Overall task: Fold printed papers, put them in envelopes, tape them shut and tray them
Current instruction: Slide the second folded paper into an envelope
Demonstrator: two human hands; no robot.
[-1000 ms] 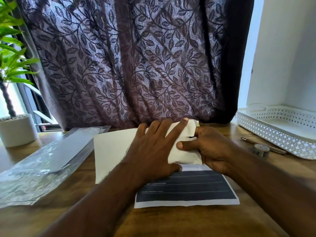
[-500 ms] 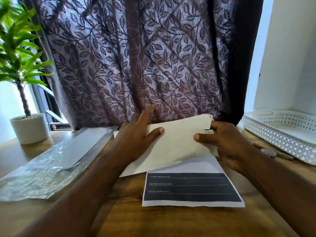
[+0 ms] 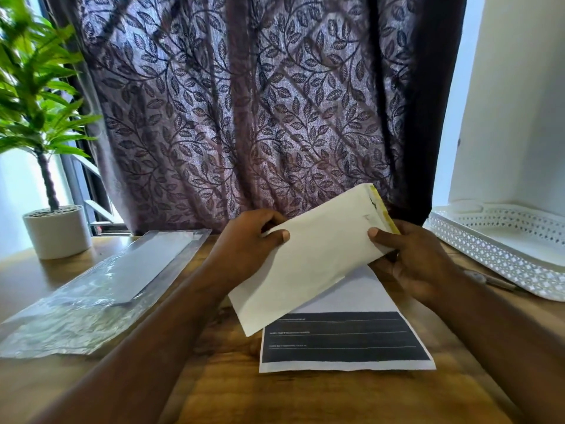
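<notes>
A white envelope (image 3: pixel 318 255) is held tilted above the wooden table, its right end raised and showing a yellow strip along the flap edge. My left hand (image 3: pixel 244 243) grips its upper left edge with the thumb on the face. My right hand (image 3: pixel 409 255) pinches its right end near the flap. Under the envelope a printed paper (image 3: pixel 345 341) with a dark block and thin lines lies flat on the table. A white perforated tray (image 3: pixel 501 255) stands at the right.
A clear plastic sleeve (image 3: pixel 101 289) holding envelopes lies on the left of the table (image 3: pixel 232 390). A potted plant (image 3: pixel 55 231) stands at the back left. A pen and a tape roll (image 3: pixel 489 280) lie beside the tray. A patterned curtain hangs behind.
The envelope was pressed flat on the table under my left hand. Both hands have lifted it and tilted its right end up. The printed paper has stayed put.
</notes>
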